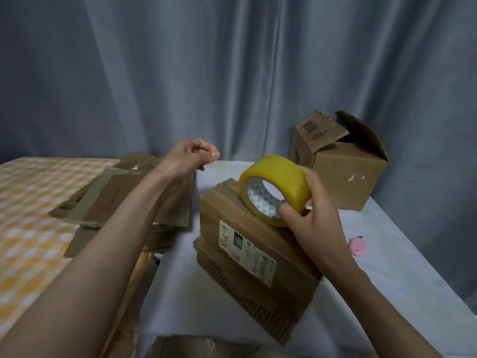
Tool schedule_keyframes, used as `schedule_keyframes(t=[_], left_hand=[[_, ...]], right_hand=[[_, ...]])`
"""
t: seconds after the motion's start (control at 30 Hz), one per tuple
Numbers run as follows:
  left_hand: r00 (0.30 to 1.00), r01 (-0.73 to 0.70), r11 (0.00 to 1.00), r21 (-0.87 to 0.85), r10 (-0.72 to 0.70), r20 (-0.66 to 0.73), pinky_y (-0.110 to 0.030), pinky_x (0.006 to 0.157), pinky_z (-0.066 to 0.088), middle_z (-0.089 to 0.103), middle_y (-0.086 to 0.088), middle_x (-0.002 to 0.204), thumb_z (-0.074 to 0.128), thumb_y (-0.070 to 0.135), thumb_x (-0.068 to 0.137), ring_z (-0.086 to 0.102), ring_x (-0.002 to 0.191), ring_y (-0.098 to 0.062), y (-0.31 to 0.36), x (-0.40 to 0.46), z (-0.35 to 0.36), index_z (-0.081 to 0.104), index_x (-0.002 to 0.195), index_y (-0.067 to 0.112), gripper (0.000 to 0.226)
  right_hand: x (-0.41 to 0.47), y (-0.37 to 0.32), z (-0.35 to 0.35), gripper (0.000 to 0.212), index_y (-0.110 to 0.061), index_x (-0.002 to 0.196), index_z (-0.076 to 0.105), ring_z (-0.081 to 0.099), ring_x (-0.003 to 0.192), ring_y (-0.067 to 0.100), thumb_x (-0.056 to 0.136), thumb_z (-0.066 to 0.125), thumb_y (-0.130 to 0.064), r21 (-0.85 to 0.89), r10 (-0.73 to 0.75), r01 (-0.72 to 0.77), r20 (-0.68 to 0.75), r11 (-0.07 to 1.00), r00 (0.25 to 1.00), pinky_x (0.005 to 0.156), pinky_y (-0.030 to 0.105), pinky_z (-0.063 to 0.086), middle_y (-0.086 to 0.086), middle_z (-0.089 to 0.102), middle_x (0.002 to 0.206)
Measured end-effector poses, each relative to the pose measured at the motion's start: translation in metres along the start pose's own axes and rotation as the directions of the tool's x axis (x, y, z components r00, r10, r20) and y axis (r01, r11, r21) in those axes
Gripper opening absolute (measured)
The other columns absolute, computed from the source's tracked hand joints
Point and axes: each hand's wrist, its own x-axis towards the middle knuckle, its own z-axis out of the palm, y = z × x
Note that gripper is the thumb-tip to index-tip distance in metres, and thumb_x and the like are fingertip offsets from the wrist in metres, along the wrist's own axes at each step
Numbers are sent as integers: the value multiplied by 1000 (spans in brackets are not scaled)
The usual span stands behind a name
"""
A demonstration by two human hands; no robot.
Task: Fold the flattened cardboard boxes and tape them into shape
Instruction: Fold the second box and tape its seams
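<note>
"4-3-15" and "220" are read on the folded box's (254, 244) label; tape roll (275, 189) is gripped by right hand (313, 223), tape end pinched by left hand (191, 157).

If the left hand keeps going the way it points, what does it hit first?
Probably nothing nearby: the left hand points up and away over the flattened cardboard, so the grey curtain comes first, though depth is unclear.

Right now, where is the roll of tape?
In the head view, right of centre: the right hand grips the yellow tape roll on top of the folded box.
</note>
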Motion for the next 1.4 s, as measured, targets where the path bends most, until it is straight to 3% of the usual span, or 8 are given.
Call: schedule_keyframes(t=[0.2, 0.37, 0.7, 0.8, 1.0, 1.07, 1.2, 1.4], left_hand=[[992, 113, 992, -60, -116, -56, -18, 60, 53, 59, -7, 75, 64, 2, 93, 57, 64, -14, -24, 12, 11, 63, 84, 6, 10], [979, 197, 980, 10, -196, -60, -14, 48, 48, 56, -6, 69, 61, -1, 94, 53, 45, -2, -36, 13, 12, 63, 99, -4, 6], [968, 250, 966, 64, -250, -13, -12, 45, 42, 57, -6, 64, 60, -2, 94, 53, 47, -3, -48, 11, 17, 66, 82, 8, 16], [961, 273, 957, 101, -275, 6, -15, 54, 45, 60, -7, 73, 55, -6, 94, 55, 61, -10, -50, 12, 15, 67, 84, 8, 21], [916, 371, 914, 162, -389, 99, -38, 93, 56, 74, -15, 101, 51, -2, 97, 69, 101, -28, -52, 5, 17, 75, 92, 1, 24], [919, 360, 912, 197, -383, 91, -46, 99, 53, 74, -14, 102, 60, 6, 96, 67, 105, -32, -53, 3, 15, 76, 97, 4, 16], [980, 140, 960, 243, -99, -171, -32, 87, 55, 73, -10, 98, 72, 6, 87, 67, 90, -20, -47, -1, 17, 76, 96, 10, 11], [998, 64, 936, 347, -67, -5, -21, 103, 40, 70, 2, 118, 48, 5, 101, 58, 115, -10, -37, -15, 29, 73, 113, 12, 29]], right_hand=[[7, 7, 4, 44, -38, 113, 42, 60, 86, 6, 83, 74, -31, -11, 117, -117, 32, 993, 993, 71, 37, 55, -12, 57, 102], [12, 12, 4, 39, -29, 116, 45, 60, 96, -6, 88, 73, -31, 45, 139, -145, 128, 988, 982, 71, 15, 55, -12, 59, 109], [9, 3, 3, 37, -55, 123, 51, 62, 110, 3, 94, 66, -38, 211, 19, -38, 93, 977, 996, 78, 19, 55, -20, 63, 117], [10, 2, 3, 43, -49, 132, 49, 61, 110, -2, 94, 66, -38, 238, 24, -50, 111, 970, 994, 76, 11, 53, -23, 62, 121], [12, 7, 2, 62, -48, 144, 39, 57, 118, -1, 89, 65, -47, 190, 61, -87, 137, 978, 989, 91, 25, 55, -24, 55, 132], [12, 8, 3, 67, -43, 148, 36, 54, 117, -8, 89, 67, -42, 172, 52, -77, 144, 982, 988, 87, 16, 53, -27, 52, 132], [12, 12, 3, 80, -44, 150, 25, 50, 113, -16, 88, 74, -32, 102, 86, -104, 169, 989, 982, 76, 2, 46, -35, 42, 129], [13, 17, 5, 54, -28, 122, 40, 58, 93, -11, 84, 77, -38, -40, 195, -191, 153, 981, 969, 68, 7, 49, -9, 59, 120]])
